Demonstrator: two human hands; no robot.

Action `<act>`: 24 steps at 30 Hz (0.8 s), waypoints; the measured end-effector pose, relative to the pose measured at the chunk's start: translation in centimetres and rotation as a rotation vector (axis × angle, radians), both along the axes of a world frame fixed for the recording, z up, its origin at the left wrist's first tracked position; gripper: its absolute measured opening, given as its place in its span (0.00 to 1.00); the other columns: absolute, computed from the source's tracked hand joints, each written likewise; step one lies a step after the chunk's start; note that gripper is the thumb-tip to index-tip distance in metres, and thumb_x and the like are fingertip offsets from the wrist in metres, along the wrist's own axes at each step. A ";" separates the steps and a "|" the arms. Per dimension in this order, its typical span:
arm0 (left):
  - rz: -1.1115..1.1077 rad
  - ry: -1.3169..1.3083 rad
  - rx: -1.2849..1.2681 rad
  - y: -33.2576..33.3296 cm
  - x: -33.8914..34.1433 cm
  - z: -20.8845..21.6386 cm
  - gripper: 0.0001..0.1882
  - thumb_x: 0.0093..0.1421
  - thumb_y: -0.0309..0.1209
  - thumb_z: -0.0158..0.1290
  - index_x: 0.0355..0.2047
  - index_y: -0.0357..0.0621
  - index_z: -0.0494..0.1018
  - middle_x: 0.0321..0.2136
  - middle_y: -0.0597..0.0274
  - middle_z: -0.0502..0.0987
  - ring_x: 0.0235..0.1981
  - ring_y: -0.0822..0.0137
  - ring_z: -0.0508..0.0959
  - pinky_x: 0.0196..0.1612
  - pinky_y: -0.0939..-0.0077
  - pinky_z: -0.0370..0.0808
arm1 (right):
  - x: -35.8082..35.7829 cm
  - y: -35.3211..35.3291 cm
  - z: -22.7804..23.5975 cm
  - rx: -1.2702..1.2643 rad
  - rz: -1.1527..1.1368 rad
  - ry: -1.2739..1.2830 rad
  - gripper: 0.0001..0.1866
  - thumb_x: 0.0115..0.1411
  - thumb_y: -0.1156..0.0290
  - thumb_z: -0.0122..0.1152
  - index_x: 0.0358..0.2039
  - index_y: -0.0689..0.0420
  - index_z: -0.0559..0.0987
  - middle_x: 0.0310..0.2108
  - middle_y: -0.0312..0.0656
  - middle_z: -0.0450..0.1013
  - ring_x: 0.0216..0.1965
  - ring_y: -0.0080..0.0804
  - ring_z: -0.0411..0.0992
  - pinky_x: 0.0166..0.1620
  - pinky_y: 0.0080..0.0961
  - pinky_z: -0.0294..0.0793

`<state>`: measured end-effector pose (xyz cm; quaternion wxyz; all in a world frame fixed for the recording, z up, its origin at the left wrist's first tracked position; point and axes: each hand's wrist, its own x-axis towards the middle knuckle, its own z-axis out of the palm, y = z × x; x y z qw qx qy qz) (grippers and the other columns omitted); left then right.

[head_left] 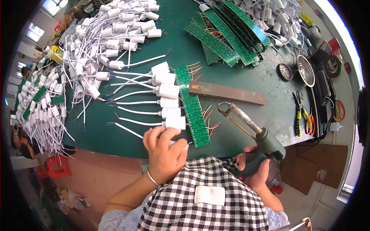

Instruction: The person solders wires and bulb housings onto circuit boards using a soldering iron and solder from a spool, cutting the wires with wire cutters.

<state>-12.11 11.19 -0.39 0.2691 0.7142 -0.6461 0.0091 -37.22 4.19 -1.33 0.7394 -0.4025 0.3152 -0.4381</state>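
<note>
A green circuit board panel (195, 115) lies on the table in front of me, with thin red and white wires sticking out along its right side. Several white plastic caps (168, 91) with white cables sit in a row against its left edge. At the near end of that row, my left hand (165, 156) is closed over another white cap (173, 143), mostly hidden by the fingers; its cable runs out to the left. Gripped by the handle in my right hand (259, 175) is a dark green soldering gun (269, 143), its looped tip pointing up and left, apart from the panel.
A brown bar (227, 93) rests with its left end on the panel. Piled caps with cables (115, 34) fill the far left. Circuit panels (231, 32) are stacked at the back. To the right are two small dishes (305, 71), yellow-handled pliers (298, 115) and orange-handled scissors (310, 125).
</note>
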 end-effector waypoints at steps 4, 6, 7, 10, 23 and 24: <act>-0.041 0.132 -0.060 -2.3 0.9 0.3 0.05 0.48 0.28 0.57 0.28 0.47 0.74 0.55 0.55 0.66 0.60 0.41 0.57 0.58 0.48 0.55 | -0.4 0.7 -0.3 0.027 -0.064 0.002 0.38 0.59 0.40 0.53 0.51 0.66 0.66 0.45 0.45 0.70 0.26 0.30 0.70 0.38 0.33 0.68; -0.061 0.149 -0.066 -2.4 1.0 0.6 0.05 0.48 0.28 0.57 0.28 0.47 0.74 0.53 0.56 0.66 0.59 0.43 0.59 0.57 0.50 0.56 | -0.6 0.6 0.3 0.015 -0.059 0.033 0.38 0.59 0.40 0.54 0.51 0.66 0.66 0.44 0.45 0.70 0.25 0.30 0.70 0.38 0.32 0.68; -0.057 0.117 -0.094 -1.6 1.0 1.1 0.06 0.47 0.27 0.56 0.28 0.47 0.74 0.50 0.57 0.68 0.56 0.46 0.61 0.55 0.51 0.58 | -0.8 0.5 0.4 0.004 -0.052 0.060 0.38 0.59 0.40 0.54 0.51 0.65 0.66 0.44 0.45 0.70 0.25 0.30 0.70 0.37 0.31 0.68; -0.139 0.116 0.000 0.9 2.1 1.9 0.08 0.44 0.25 0.57 0.28 0.45 0.73 0.39 0.61 0.71 0.47 0.53 0.69 0.48 0.57 0.65 | -1.9 0.9 -0.7 -0.011 -0.111 0.043 0.37 0.59 0.40 0.54 0.50 0.66 0.66 0.42 0.44 0.70 0.25 0.29 0.69 0.36 0.30 0.67; -0.403 -0.144 -0.154 -8.8 4.7 4.8 0.07 0.47 0.25 0.57 0.29 0.46 0.73 0.41 0.62 0.73 0.54 0.56 0.69 0.62 0.44 0.54 | -1.6 0.6 0.3 -0.046 -0.166 0.102 0.35 0.61 0.41 0.51 0.48 0.66 0.67 0.42 0.45 0.70 0.23 0.29 0.69 0.30 0.28 0.66; -0.393 -0.174 -0.190 -9.9 4.5 4.8 0.08 0.47 0.25 0.57 0.29 0.46 0.73 0.39 0.63 0.73 0.52 0.57 0.70 0.61 0.45 0.55 | -1.6 0.8 0.3 -0.053 -0.171 0.095 0.35 0.61 0.41 0.51 0.48 0.66 0.67 0.42 0.45 0.70 0.23 0.29 0.68 0.30 0.28 0.66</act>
